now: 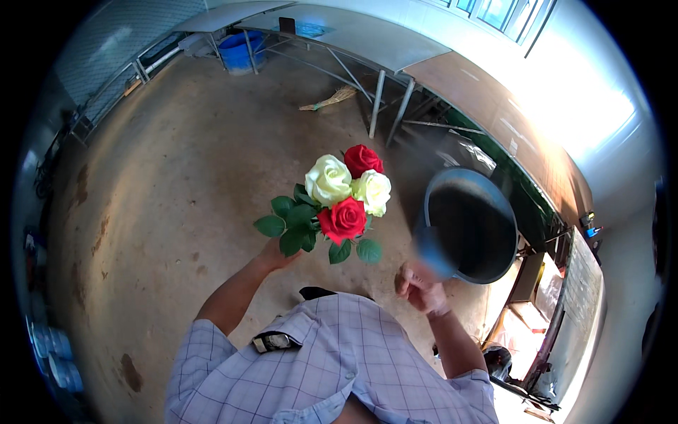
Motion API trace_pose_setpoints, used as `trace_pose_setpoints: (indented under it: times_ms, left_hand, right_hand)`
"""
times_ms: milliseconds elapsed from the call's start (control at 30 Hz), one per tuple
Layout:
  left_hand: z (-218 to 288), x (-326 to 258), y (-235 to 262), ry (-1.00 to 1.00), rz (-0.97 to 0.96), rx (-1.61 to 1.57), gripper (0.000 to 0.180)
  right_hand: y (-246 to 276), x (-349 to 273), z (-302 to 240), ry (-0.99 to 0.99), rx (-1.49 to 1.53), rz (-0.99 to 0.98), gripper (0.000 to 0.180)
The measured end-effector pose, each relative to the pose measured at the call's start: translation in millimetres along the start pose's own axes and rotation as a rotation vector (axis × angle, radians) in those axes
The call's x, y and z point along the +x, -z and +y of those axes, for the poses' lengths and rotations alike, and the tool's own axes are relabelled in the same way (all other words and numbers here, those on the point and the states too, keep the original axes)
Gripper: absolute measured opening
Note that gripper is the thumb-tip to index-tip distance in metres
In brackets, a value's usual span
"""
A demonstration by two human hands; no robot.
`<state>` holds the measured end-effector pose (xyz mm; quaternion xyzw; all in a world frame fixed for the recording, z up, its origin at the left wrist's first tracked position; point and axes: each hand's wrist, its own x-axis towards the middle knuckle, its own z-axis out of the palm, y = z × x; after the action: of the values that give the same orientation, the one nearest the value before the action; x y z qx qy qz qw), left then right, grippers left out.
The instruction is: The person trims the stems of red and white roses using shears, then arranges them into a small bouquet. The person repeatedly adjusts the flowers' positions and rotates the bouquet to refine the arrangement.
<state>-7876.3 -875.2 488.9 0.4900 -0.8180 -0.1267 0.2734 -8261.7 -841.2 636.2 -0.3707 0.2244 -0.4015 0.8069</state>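
A small bunch of roses, with two red blooms (343, 220) and two cream-white blooms (328, 181) above dark green leaves (292, 220), stands in front of my body. My left hand (280, 256) is closed around the stems below; leaves and blooms hide most of its fingers and the stems. To the right, my right hand (421, 290) is raised with its fingers curled, apart from the flowers. Whether anything small is between those fingers cannot be made out. It is close to the near-left rim of a large dark tub (510, 205), where the picture is smeared.
A long table (487, 78) on metal legs runs along the far and right sides. Beneath its far-left part stands a blue bucket (239, 54). A straw broom head (332, 99) lies on the concrete floor (169, 162). Cardboard boxes (531, 286) sit at the right.
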Motion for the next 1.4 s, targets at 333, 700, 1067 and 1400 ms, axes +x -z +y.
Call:
trace_pose_setpoints:
  times_ms: [333,700,1067,1400]
  left_hand:
    - [13.9,8.2,12.2,-0.004,-0.036,0.159,0.017]
    - [9.0,24.3,4.5,0.192,-0.163,0.226,0.014]
    - [-9.2,31.5,19.2,0.159,-0.166,0.285,0.018]
    - [-0.7,19.8,-112.0,0.208,-0.059,-0.757,0.025]
  right_hand:
    - [47.2,-80.1,20.2,-0.576,-0.07,-0.059,0.024]
    - [36.8,-96.7,22.9,-0.447,-0.065,0.09,0.041]
    - [22.9,-52.7,-27.0,-0.146,-0.623,0.111,0.095]
    - [-18.4,40.1,-16.6,0.273,-0.688,0.158,0.058]
